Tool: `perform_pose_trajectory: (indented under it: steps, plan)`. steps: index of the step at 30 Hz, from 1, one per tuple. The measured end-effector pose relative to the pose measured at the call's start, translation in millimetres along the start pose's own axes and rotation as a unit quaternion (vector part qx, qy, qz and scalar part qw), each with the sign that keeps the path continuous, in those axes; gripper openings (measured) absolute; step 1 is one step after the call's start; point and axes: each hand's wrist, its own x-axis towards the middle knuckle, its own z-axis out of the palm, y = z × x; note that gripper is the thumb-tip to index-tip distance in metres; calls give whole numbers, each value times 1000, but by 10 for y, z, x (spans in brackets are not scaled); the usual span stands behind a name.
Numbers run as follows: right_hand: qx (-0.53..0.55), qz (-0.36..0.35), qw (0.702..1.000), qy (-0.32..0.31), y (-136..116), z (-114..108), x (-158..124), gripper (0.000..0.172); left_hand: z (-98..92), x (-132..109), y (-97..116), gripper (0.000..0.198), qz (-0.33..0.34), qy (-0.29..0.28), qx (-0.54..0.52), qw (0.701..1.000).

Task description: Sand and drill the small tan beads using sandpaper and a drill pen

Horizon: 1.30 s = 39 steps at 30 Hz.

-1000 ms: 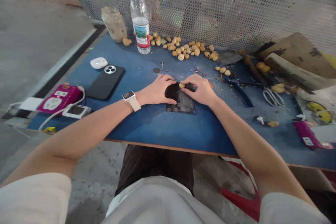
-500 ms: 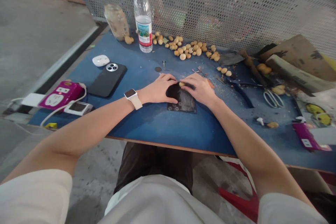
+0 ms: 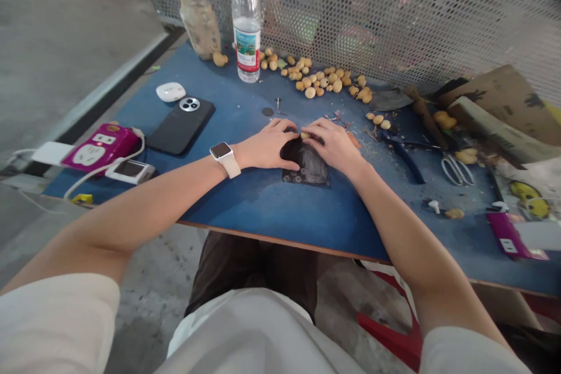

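A dark, worn sheet (image 3: 312, 169) lies flat on the blue table (image 3: 263, 210). On its left side rests my left hand (image 3: 272, 145), thumb and fingers spread apart with nothing between them. My right hand (image 3: 335, 143) is closed, its fingertips round a small tan gourd (image 3: 305, 135) against the upper part of the sheet. Part of that gourd is hidden by the fingers. Just beyond my hands are a dark round disc (image 3: 267, 111) and a small metal piece (image 3: 278, 105).
Many small gourds (image 3: 324, 82) lie along the mesh panel, beside a water bottle (image 3: 246, 41) and a jar (image 3: 200, 26). A phone (image 3: 182, 127) and power strip (image 3: 100, 146) sit left. Pliers (image 3: 407, 160), scissors (image 3: 456, 169) and cardboard (image 3: 504, 111) are right.
The camera view has shifted slightly. My right fingers have moved a little over the small gourd, which now shows less; my left hand stays on the sheet.
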Motion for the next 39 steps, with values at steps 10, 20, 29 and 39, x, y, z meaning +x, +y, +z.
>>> perform_pose_trajectory:
  steps: [10, 20, 29, 39]
  plan:
    - [-60, 28, 997, -34, -119, -38, 18, 28, 22, -6, -12, 99, 4, -1, 7, 1000]
    - [-54, 18, 997, -58, -118, -110, -10, 27, 86, -5, -20, 94, 26, 8, 56, 998]
    - [-52, -12, 994, 95, -22, 45, -17, 39, 61, -19, 67, 90, 23, 31, 56, 998]
    - [142, 33, 956, 255, -184, 102, -168, 50, 7, -44, 178, 23, 107, 223, 21, 969]
